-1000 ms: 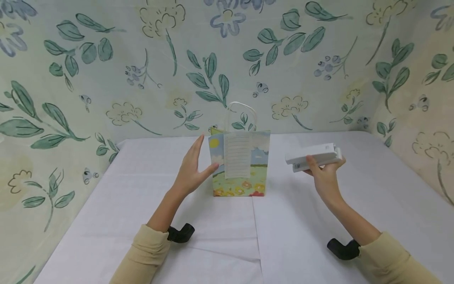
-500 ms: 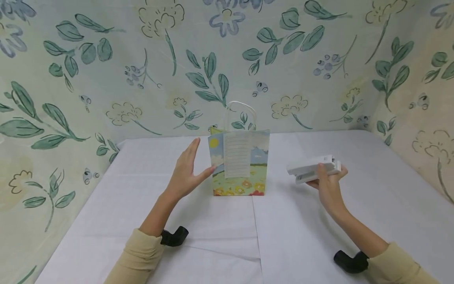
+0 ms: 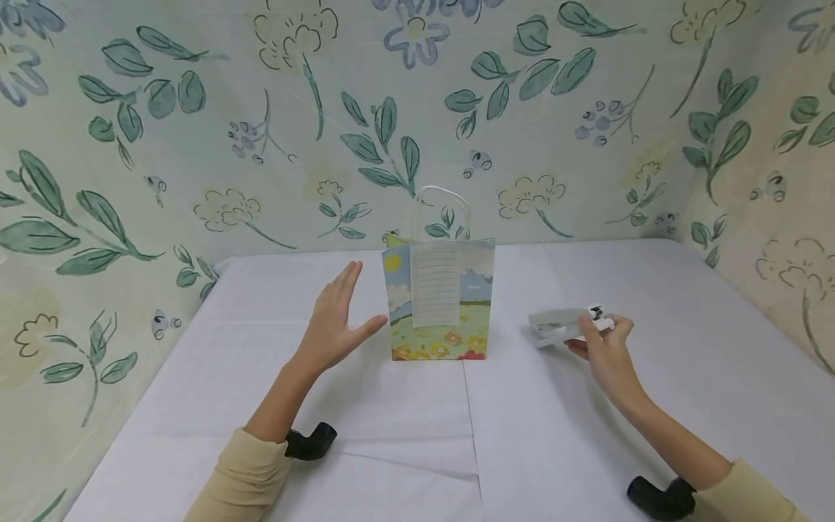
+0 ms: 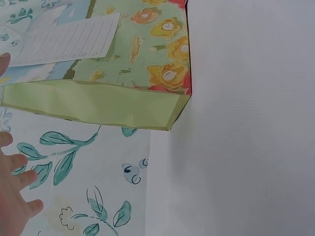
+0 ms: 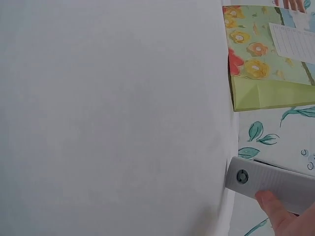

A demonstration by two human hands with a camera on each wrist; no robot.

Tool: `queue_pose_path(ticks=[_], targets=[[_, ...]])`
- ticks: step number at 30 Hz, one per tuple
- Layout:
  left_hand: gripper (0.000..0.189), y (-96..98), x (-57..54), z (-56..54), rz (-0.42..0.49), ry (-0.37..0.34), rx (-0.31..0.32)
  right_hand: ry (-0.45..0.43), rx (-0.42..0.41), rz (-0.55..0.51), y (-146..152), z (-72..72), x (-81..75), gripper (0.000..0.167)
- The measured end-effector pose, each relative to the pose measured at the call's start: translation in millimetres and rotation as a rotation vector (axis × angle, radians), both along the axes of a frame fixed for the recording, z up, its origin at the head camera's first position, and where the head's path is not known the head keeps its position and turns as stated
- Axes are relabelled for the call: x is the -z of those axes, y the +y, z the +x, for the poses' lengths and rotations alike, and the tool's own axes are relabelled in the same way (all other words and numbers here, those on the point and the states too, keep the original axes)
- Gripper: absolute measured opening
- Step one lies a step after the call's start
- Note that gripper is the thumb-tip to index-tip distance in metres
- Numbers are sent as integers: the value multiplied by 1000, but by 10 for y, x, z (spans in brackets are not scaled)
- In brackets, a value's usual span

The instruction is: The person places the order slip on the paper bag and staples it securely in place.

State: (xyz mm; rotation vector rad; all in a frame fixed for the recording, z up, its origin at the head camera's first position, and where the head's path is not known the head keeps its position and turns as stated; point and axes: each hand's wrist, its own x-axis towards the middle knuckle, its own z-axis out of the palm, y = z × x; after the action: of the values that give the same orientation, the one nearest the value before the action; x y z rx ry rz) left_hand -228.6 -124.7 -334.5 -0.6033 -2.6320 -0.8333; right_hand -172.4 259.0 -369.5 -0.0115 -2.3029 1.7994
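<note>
Two hands: left hand (image 3: pixel 333 322) spread, free; right hand (image 3: pixel 603 351) fingers grasping stapler (image 3: pixel 564 324).
Stapler axis: level, nose toward bag (image 3: pixel 440 301).
Surface: white counter (image 3: pixel 417 413); floral walls (image 3: pixel 196 130).

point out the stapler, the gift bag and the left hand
stapler (image 3: pixel 559 319), head view, on its white top arm
gift bag (image 3: pixel 438 341), head view, on its flowered front
left hand (image 3: pixel 331 326), head view, on the palm

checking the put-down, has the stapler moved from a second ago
Yes. The stapler in the right hand has dropped from level with the gift bag's middle toward its base, near the table.
</note>
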Motion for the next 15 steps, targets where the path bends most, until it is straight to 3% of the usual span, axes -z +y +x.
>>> queue_pose_path(ticks=[3, 8, 15], targets=[[87, -9, 3, 7, -4, 13, 0, -19, -3, 73, 18, 54, -7, 40], [86, -25, 7, 14, -8, 30, 1, -106, 23, 300, 66, 183, -66, 53], [84, -52, 8, 40, -18, 57, 5, -185, 58, 553, 170, 373, -87, 48]])
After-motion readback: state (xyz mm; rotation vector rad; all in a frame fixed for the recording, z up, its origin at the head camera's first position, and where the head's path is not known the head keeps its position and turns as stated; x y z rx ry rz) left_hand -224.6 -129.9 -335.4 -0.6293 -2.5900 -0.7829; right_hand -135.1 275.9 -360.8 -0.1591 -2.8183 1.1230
